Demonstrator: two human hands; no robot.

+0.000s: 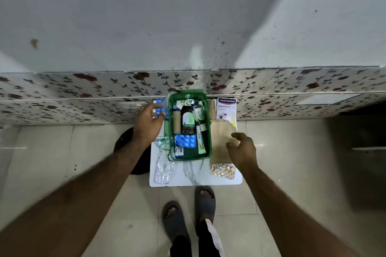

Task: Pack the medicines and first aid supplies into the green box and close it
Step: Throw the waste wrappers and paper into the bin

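Note:
The green box (172, 148) stands open on a small white marble-patterned table (193, 175). Inside lie a dark brown bottle (187, 120), a tan bandage roll (176, 121), a blue tablet strip (186, 141), tubes and foil sachets. My left hand (148, 122) is left of the box, its fingers closed on a blue tablet strip (160, 105). My right hand (243, 149) rests on a brown paper envelope (221, 142) right of the box, fingers loosely curled. A Hansaplast box (226, 108) lies at the back right, a gold tablet strip (223, 171) at the front right, silver blister strips (164, 170) at the front left.
A floral-tiled ledge (83, 94) runs behind the table under a pale wall. A dark round object (125, 142) sits on the floor to the left of the table. My feet in grey sandals (189, 213) stand on the tiled floor in front.

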